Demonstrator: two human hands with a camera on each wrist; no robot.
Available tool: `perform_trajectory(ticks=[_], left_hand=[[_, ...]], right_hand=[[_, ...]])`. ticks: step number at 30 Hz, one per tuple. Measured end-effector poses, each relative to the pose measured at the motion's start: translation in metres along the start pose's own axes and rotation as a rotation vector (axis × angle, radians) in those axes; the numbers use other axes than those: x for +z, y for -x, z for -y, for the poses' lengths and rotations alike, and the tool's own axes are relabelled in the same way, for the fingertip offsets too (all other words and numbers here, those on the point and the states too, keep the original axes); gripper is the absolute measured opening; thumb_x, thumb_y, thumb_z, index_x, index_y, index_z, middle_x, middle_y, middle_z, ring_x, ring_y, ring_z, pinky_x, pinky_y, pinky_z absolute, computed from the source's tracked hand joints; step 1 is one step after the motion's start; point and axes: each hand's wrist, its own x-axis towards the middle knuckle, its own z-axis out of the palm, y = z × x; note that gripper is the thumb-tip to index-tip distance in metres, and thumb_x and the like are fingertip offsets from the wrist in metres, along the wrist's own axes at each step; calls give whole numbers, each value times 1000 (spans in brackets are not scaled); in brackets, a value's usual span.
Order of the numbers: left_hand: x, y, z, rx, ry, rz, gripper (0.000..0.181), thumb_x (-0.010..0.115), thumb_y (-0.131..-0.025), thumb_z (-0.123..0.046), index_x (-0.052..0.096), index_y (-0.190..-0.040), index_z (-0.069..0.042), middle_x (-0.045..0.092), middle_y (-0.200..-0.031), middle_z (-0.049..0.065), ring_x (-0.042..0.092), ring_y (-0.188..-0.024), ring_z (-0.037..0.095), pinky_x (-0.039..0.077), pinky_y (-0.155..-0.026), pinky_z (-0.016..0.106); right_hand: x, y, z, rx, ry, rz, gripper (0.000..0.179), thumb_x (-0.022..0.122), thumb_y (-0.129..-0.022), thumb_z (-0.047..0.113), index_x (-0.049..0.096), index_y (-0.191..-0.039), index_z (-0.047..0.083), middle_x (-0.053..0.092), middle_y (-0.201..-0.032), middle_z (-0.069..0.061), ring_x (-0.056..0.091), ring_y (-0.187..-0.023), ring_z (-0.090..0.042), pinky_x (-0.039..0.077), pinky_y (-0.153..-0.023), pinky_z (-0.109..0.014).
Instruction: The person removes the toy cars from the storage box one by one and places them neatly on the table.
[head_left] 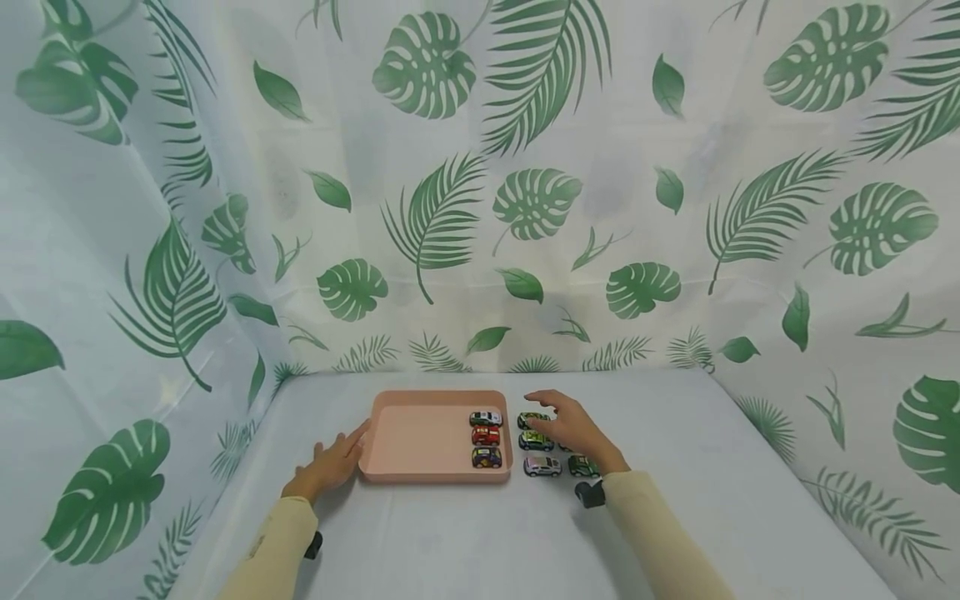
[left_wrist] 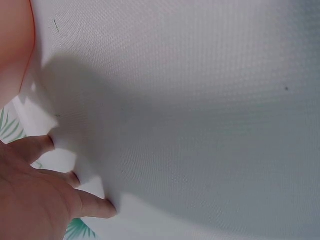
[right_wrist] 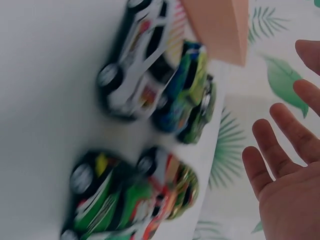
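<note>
A shallow pink tray [head_left: 435, 479] lies on the table. Along its right side, a white-and-green toy car [head_left: 486, 419], a red toy car [head_left: 486, 436] and a dark purple toy car [head_left: 487, 457] form a column. My left hand [head_left: 330, 467] is at the tray's left edge, fingers spread, fingertips on the table cloth in the left wrist view. Over the toy cars right of the tray, my right hand [head_left: 573, 427] hovers with relaxed, parted fingers and holds nothing. Beneath or beside it are a yellow-green car [head_left: 536, 440], a white-and-pink car [head_left: 542, 466] and a green car [head_left: 582, 466].
More toy cars are partly hidden by the right hand in the head view; an orange-red car [right_wrist: 159, 205] shows in the right wrist view. White cloth with green leaves [head_left: 442, 217] hangs behind the table and along both sides.
</note>
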Motion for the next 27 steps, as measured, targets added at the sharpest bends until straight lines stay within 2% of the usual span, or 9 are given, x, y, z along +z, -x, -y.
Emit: perform_trajectory(ticks=[7, 13, 18, 22, 27], left_hand=[[-3, 6, -2, 1, -13, -6, 58, 33, -116, -46, 30, -171, -26, 16, -170, 35, -3, -151, 70, -4, -107, 91], [-8, 11, -7, 50, 12, 5, 57, 34, -117, -43, 30, -170, -25, 15, -170, 36, -2, -151, 71, -4, -106, 92], [-7, 8, -10, 50, 1, 7, 56, 33, -117, -40, 29, -171, -24, 15, -170, 37, -4, -151, 70, -3, -107, 91], [-7, 7, -7, 45, -1, 5, 57, 33, -117, -42, 29, -171, -24, 15, -170, 36, -4, -151, 70, -3, -107, 92], [-8, 9, -5, 52, 28, 6, 58, 34, -116, -46, 32, -170, -26, 16, -170, 36, -3, -151, 71, -5, -107, 91]], right_hand=[[12, -20, 23, -8, -31, 20, 45, 75, -101, 15, 67, -144, 5, 62, -148, -15, 59, -133, -39, 44, -113, -60], [16, -29, 40, -24, -51, 51, 44, 75, -101, 12, 67, -143, 2, 64, -146, -16, 58, -132, -42, 44, -112, -60], [21, -39, 44, -46, -56, 71, 42, 74, -100, 11, 69, -140, 1, 66, -144, -16, 59, -132, -42, 46, -110, -60], [31, -46, 45, -26, -68, 97, 42, 73, -100, 11, 68, -141, 2, 66, -144, -14, 59, -132, -39, 47, -110, -59], [41, -49, 46, -22, -99, 121, 42, 71, -101, 11, 67, -142, -1, 64, -145, -18, 59, -132, -42, 49, -107, -60]])
